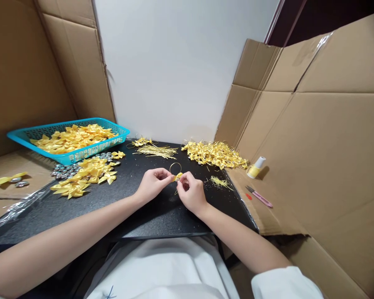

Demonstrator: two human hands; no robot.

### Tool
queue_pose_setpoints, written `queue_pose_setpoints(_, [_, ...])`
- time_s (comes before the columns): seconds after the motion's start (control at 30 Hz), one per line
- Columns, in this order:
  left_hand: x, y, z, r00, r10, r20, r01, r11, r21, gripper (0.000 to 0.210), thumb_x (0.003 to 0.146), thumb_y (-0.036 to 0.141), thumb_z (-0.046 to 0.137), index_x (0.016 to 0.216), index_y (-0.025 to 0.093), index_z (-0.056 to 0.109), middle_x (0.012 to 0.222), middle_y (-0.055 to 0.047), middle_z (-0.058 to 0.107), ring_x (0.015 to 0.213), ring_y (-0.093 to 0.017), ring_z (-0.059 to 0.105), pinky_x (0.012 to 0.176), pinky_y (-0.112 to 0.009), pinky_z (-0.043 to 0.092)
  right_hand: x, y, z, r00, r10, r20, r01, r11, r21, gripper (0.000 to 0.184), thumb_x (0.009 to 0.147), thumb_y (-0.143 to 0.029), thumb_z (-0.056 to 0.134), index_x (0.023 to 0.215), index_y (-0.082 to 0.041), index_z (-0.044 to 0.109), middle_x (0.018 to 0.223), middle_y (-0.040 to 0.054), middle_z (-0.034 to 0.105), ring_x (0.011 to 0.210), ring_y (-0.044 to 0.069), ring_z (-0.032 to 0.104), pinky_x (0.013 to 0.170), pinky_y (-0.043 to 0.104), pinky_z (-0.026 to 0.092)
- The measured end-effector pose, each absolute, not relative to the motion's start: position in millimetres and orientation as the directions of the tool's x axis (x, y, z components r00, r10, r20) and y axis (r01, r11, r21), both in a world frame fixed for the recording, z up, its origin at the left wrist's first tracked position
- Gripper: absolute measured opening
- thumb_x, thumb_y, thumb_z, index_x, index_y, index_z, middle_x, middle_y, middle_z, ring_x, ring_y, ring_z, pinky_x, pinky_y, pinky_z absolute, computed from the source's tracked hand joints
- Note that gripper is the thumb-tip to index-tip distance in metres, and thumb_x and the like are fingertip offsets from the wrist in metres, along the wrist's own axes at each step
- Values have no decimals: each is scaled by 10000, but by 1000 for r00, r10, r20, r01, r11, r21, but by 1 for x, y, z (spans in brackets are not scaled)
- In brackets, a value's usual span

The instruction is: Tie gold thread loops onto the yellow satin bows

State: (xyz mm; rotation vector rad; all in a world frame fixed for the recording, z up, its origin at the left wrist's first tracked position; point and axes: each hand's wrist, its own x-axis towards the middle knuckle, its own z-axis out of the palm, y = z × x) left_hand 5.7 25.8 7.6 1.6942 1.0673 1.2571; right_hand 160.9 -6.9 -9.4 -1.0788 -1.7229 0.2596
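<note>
Both hands meet over the black tabletop (137,220), pinching one small yellow ribbon bow (178,177) between them. My left hand (154,182) grips its left side with thumb and fingertips. On the other side, my right hand (191,191) is closed on the bow, and its fingers hide part of it. A thin gold loop (175,167) stands up from the bow, and a strand of the same colour hangs below. Beyond the hands lies a bundle of gold cord pieces (158,151).
A turquoise basket (71,157) of yellow bows stands at left, with loose bows (95,170) and silvery pieces (60,171) before it. Looped bows (213,153) are heaped at back right. A thread spool (256,167), pink snips (259,196) and thread scraps (220,182) lie right. Cardboard walls (330,137) flank the table.
</note>
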Motion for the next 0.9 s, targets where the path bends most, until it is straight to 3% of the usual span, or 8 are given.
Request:
queue_pose_setpoints(0.2, [6, 26, 7, 173, 925, 338, 182, -367, 912, 278, 674, 400, 696, 642, 132, 629, 599, -4, 612, 539, -108, 522, 528, -213, 388, 161, -7, -11, -130, 710, 693, 555, 631, -542, 44, 796, -194, 471, 768, -221, 450, 538, -57, 493, 443, 97, 497, 491, 200, 371])
queue_pose_setpoints(0.47, [6, 23, 9, 173, 910, 377, 209, -408, 889, 271, 680, 401, 692, 649, 136, 639, 594, 0, 605, 527, -102, 503, 508, -207, 377, 161, -5, -8, -122, 764, 634, 460, 609, -646, 102, 786, -200, 477, 741, -228, 390, 516, -77, 454, 421, 87, 454, 474, 198, 347])
queue_pose_setpoints(0.9, [5, 22, 8, 176, 876, 449, 319, -482, 816, 279, 717, 417, 658, 648, 147, 664, 560, 10, 599, 490, -90, 449, 469, -199, 356, 158, -6, -4, -59, 799, 598, 433, 560, -706, 117, 762, -212, 490, 715, -228, 384, 503, -87, 409, 407, 78, 418, 450, 191, 329])
